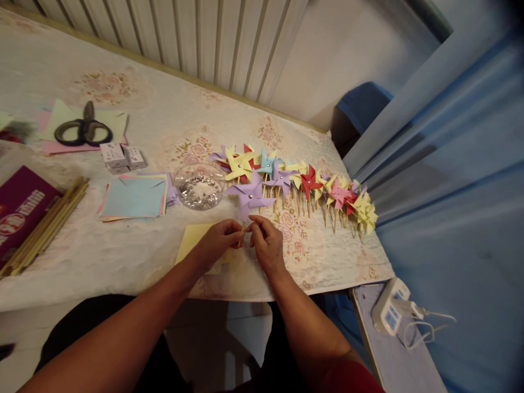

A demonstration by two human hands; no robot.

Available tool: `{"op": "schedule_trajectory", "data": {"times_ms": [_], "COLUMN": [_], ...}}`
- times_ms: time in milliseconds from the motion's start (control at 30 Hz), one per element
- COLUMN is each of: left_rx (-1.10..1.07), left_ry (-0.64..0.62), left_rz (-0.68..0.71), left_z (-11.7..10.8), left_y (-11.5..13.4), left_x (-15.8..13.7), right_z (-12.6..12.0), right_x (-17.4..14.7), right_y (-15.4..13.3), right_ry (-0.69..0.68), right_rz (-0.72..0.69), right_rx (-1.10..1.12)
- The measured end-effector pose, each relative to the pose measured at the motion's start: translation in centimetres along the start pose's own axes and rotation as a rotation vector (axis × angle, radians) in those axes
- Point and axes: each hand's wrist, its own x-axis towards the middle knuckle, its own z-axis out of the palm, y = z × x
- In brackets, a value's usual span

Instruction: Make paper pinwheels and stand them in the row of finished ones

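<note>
My left hand (223, 240) is closed, its thumb and fingers pinching a thin wooden stick (242, 233). Close beside it, my right hand (267, 240) has curled fingers with the tips drawn together by the stick; what they grip, if anything, is too small to make out. Just beyond my fingertips is a purple paper pinwheel (250, 196); whether the stick belongs to it is unclear. Under my left wrist lies yellow paper (192, 239). A clear round dish (200, 203) of small shiny pins stands past my left hand.
Several finished pinwheels (309, 183) lie in a row to the right. Leftward are stacked coloured paper squares (133, 197), small white boxes (121, 157), black-handled scissors (85, 131), a bundle of sticks (49, 232) and a purple box (25, 210). A power strip (391, 307) sits beyond the table's right edge.
</note>
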Motion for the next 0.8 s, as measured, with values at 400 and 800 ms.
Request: {"op": "schedule_trajectory", "data": {"times_ms": [400,800], "left_rx": [-0.026,-0.082], "left_ry": [0.037,0.021], "left_rz": [-0.010,0.068], "left_z": [0.0,-0.6], "left_y": [0.4,0.1], "left_x": [-0.3,0.0], "right_z": [0.0,2.3], "right_x": [0.0,-3.0], "right_y": [-0.3,-0.3], "right_ry": [0.060,0.006], "right_rz": [0.131,0.322], "right_rx": [0.149,0.283]}}
